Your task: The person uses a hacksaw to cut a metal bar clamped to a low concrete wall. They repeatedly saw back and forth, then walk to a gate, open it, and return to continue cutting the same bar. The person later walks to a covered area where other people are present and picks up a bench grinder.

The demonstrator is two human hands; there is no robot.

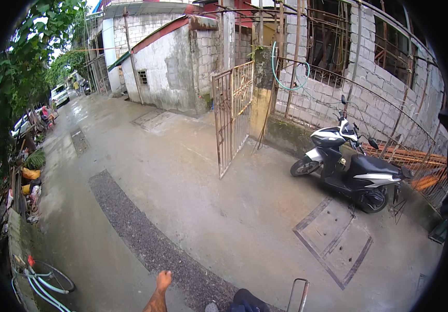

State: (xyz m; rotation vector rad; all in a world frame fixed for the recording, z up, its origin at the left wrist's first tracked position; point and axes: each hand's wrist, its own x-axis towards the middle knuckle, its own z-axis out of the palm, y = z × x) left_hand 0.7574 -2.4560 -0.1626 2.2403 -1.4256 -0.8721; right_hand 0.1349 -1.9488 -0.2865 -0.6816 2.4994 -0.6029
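Note:
My left hand (164,280) swings out ahead of my body, over the wet concrete lane. Its fingers are curled into a fist, and nothing shows sticking out of it. Below it a dark strip of rough paving (151,229) curves across the ground. At the lower edge my dark-clothed leg (250,300) and the tip of a grey shoe (211,307) come into view. To the right of the leg rises a U-shaped metal tube handle (299,292); what it belongs to is cut off. My right hand is out of the picture.
A white-and-black scooter (359,174) stands at the right by a block wall. A rusty gate (233,117) juts into the lane. At lower left lies a bicycle (42,278); bagged rubbish (30,174) lines the left edge. Far off is a white vehicle (59,95).

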